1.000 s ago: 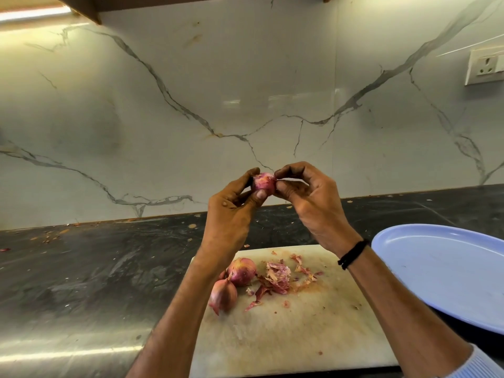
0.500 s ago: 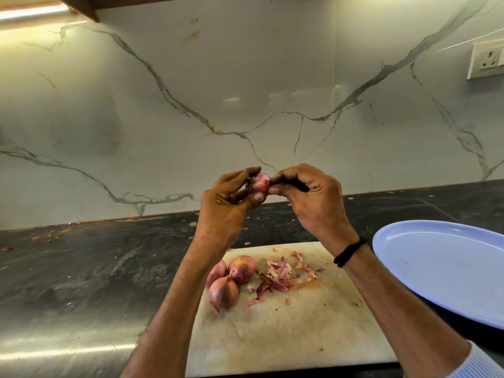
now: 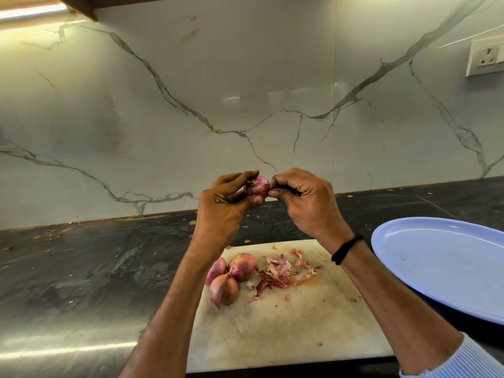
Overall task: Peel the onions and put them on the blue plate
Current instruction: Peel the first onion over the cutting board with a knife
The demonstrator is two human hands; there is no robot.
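My left hand (image 3: 222,207) grips a small purple onion (image 3: 257,186) between thumb and fingers, raised above the counter. My right hand (image 3: 306,201) is curled beside it, its fingertips pinching at the onion's right side. Three unpeeled onions (image 3: 231,276) lie together on the white cutting board (image 3: 286,328), with a heap of loose skins (image 3: 281,272) just right of them. The blue plate (image 3: 441,266) lies at the right with nothing on it.
The dark stone counter (image 3: 81,268) stretches left of the board, with small skin scraps near the marble backsplash (image 3: 245,105). A wall socket (image 3: 485,57) sits at upper right. The plate runs past the frame's right edge.
Both hands stay raised with the onion and have drifted slightly left. The right fingertips have closed in against the onion's side.
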